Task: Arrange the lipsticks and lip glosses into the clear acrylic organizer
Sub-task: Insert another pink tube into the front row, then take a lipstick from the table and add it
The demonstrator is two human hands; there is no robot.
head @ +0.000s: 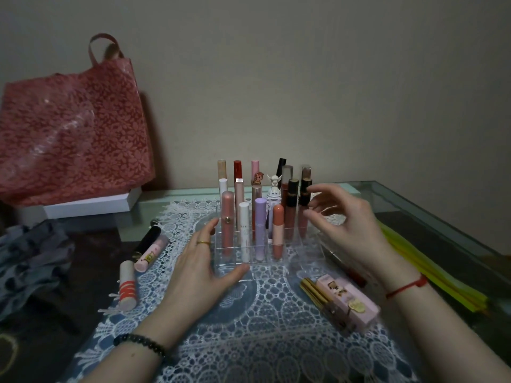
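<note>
Organizer: I see the clear acrylic organizer (272,270) in the middle of a white lace mat (249,330) on the glass counter (409,205). Upright tubes fill the rows behind its front row.
Nearest tubes: a pink lip gloss tube (228,225), a white tube (244,230), a lilac tube (260,228) and a coral tube (278,230) stand side by side.
Left grip (199,269): it lies flat on the mat at the organizer's 8 o'clock. The fingers run straight along the left wall, the thumb tip is against the front edge, and it holds nothing.
Right grip (351,228): it is raised at 3 o'clock with fingers loosely spread and half curled, holding nothing. The fingertips are just beside a black-capped lip gloss tube (304,193); I cannot tell whether they touch it.
Loose at 9 o'clock: a black tube (149,239), a pink cartoon-printed tube (152,254) and a beige tube with red stripes (127,286) lie there.
Loose at 5 o'clock: a gold tube (318,295) lies against a pink rectangular box (351,304).
Far at 10 o'clock: a red floral tote bag (72,134) sits on a flat white box (88,206).
</note>
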